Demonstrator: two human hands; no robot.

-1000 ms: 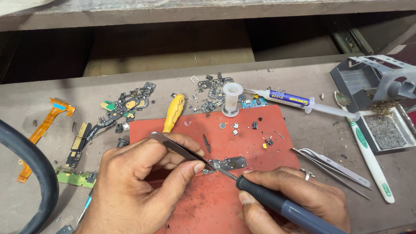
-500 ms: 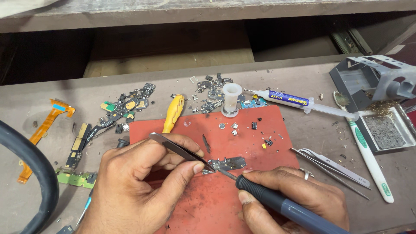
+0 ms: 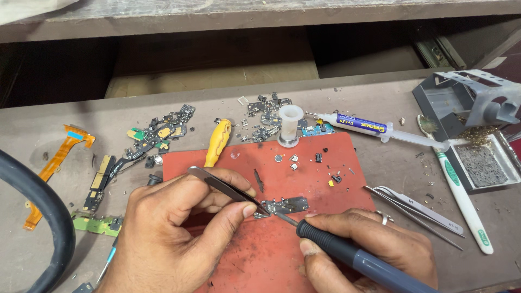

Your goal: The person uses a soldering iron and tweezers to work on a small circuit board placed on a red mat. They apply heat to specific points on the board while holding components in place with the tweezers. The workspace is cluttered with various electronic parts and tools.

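Workbench (image 3: 380,97), grey and scuffed, runs edge to edge; an open drawer gap sits behind its far edge.

Thick black cable (image 3: 38,217) curves across the bench's near-left corner.

Red mat (image 3: 304,173) lies at the middle of the near edge, likely there to shield the bench top from heat and keep tiny parts visible.

Metal stand (image 3: 461,100) with a tray of grey sponge (image 3: 480,165) sits at the right edge, within easy reach of the tool hand.

Left hand (image 3: 173,239) is closed around a pair of tweezers (image 3: 228,190), thumb and forefinger pinching the shanks; the tips press down on the small circuit board (image 3: 287,206), apparently to keep it from sliding.

Right hand (image 3: 369,244) grips a dark-handled soldering iron (image 3: 347,255) like a pen, the heel resting on the mat for steadiness. Its tip touches the left end of the board, just beside the tweezer tips.

The board lies flat near the mat's centre, between both hands.

White-and-green brush (image 3: 461,195) and spare tweezers (image 3: 412,209) lie off the mat's right edge.

Syringe tube (image 3: 374,129) lies beyond the mat's far-right corner; a white spool (image 3: 290,125) stands upright on the far edge of the mat.

Yellow-handled screwdriver (image 3: 218,142) rests across the mat's far-left corner.

Orange ribbon cable (image 3: 54,168) and scrap boards (image 3: 157,133) scatter toward the left.

Loose chips (image 3: 325,173) dot the mat.
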